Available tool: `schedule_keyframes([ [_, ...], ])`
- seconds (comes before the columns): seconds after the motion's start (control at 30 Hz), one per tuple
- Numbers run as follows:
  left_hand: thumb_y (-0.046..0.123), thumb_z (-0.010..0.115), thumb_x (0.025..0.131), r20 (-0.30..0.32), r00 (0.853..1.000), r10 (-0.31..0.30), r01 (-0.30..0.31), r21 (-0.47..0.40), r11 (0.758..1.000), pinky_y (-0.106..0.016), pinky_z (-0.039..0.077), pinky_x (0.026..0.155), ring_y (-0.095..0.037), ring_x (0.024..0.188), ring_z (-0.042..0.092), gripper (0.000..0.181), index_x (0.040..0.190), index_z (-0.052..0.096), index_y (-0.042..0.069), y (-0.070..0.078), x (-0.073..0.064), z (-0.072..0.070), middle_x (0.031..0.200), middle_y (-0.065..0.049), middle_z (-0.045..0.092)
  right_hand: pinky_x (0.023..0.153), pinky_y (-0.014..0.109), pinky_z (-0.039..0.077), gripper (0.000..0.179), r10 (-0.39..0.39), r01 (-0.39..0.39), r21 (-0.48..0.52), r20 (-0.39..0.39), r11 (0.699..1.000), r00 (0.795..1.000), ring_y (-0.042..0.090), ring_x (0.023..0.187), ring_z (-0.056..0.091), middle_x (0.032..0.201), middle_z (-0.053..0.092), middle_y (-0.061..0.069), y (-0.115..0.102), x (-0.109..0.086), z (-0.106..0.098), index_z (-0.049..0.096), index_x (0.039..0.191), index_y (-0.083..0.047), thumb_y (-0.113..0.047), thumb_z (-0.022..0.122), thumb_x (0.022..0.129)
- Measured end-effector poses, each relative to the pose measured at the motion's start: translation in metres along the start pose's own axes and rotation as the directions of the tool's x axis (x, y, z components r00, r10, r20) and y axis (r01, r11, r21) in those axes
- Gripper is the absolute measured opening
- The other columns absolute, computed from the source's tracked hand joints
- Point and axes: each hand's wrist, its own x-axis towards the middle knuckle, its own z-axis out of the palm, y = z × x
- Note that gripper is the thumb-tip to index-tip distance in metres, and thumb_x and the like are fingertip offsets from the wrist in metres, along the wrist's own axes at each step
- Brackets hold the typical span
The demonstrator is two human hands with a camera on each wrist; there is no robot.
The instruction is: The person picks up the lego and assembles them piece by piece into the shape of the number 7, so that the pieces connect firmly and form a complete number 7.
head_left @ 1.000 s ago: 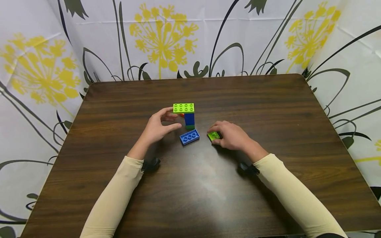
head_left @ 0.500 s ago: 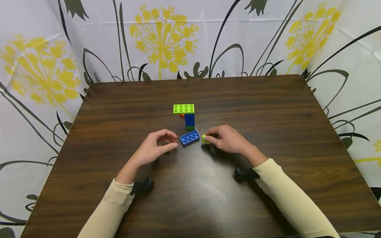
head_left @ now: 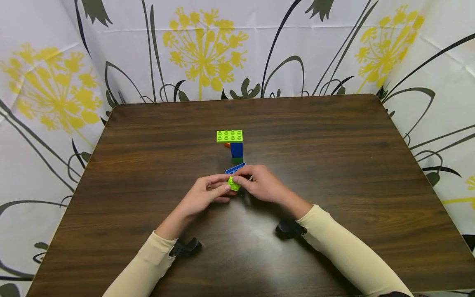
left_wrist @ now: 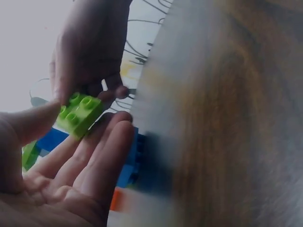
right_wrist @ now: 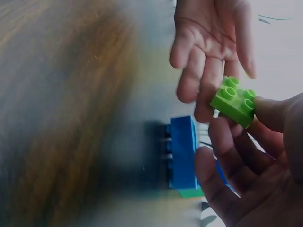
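Note:
A small lime-green toy building brick (head_left: 233, 184) with studs is pinched between the thumb and fingers of my right hand (head_left: 261, 185). My left hand (head_left: 204, 194) is right beside it, palm turned up in the left wrist view, with fairly straight fingers near the brick (left_wrist: 78, 116). In the right wrist view the left thumb stands apart from the brick (right_wrist: 234, 101). Just behind both hands lies a blue brick (head_left: 235, 168) on the table, partly covered by the right fingers.
Behind the blue brick stands a small stack: a long lime-green brick (head_left: 229, 136) on top, dark blue (head_left: 236, 150) below it, dark green (head_left: 237, 160) at the base. An orange piece (head_left: 227, 144) peeks out beside it. A patterned cloth (head_left: 237, 49) hangs behind the brown table (head_left: 315, 136).
The right hand has lifted the lime-green brick off the table and carried it left. My left hand has drawn back from the stack and moved in to meet it.

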Motion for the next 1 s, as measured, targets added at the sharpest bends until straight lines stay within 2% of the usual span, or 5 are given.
schedule_keyframes([
  [0.17,0.016,0.061,0.098,-0.059,0.998,-0.02,0.018,-0.048,0.999,-0.042,0.056,0.086,-0.032,0.104,0.067,0.043,0.133,0.053,-0.008,-0.005,0.001,0.0,0.12,-0.021,0.065,0.069,0.025,0.052,0.019,-0.033,0.03,-0.041,-0.068,0.999,0.997,0.006,0.078,0.058,0.092,0.069,-0.009,-0.002,0.003,0.007,0.075,0.103,-0.012,-0.025,0.063,0.098],
  [0.27,0.013,0.061,0.098,-0.07,0.997,-0.041,0.036,-0.062,0.997,-0.041,0.056,0.085,-0.032,0.101,0.068,0.041,0.131,0.053,-0.011,-0.006,-0.001,-0.001,0.115,-0.024,0.067,0.067,0.027,0.05,0.02,-0.092,0.07,-0.198,-0.107,0.978,0.99,0.008,0.081,0.056,0.097,0.067,-0.008,0.001,0.005,0.007,0.074,0.108,-0.013,-0.024,0.061,0.099],
  [0.43,0.015,0.06,0.099,-0.078,0.994,-0.081,0.074,-0.085,0.994,-0.039,0.057,0.085,-0.028,0.101,0.068,0.042,0.131,0.052,-0.011,-0.007,-0.004,-0.006,0.111,-0.024,0.068,0.081,0.033,0.051,0.028,-0.133,0.099,-0.529,-0.028,0.843,0.991,0.013,0.103,0.055,0.122,0.064,-0.004,0.008,0.005,0.005,0.068,0.125,-0.017,-0.024,0.06,0.098],
  [0.57,0.017,0.06,0.099,-0.083,0.991,-0.105,0.096,-0.103,0.99,-0.038,0.057,0.085,-0.027,0.1,0.069,0.042,0.13,0.053,-0.011,-0.009,-0.006,-0.009,0.11,-0.022,0.068,0.092,0.039,0.047,0.034,-0.133,0.13,-0.628,0.043,0.767,0.99,0.018,0.115,0.054,0.13,0.062,-0.003,0.012,0.005,0.004,0.064,0.131,-0.018,-0.026,0.059,0.098],
  [1.0,0.018,0.058,0.101,-0.103,0.984,-0.143,0.131,-0.114,0.985,-0.038,0.057,0.085,-0.027,0.099,0.069,0.043,0.132,0.05,-0.01,-0.01,-0.006,-0.016,0.11,-0.024,0.068,0.094,0.042,0.045,0.035,-0.125,0.124,-0.655,0.047,0.745,0.991,0.02,0.114,0.054,0.125,0.062,0.001,0.019,0.01,0.002,0.063,0.132,-0.017,-0.027,0.06,0.098],
])
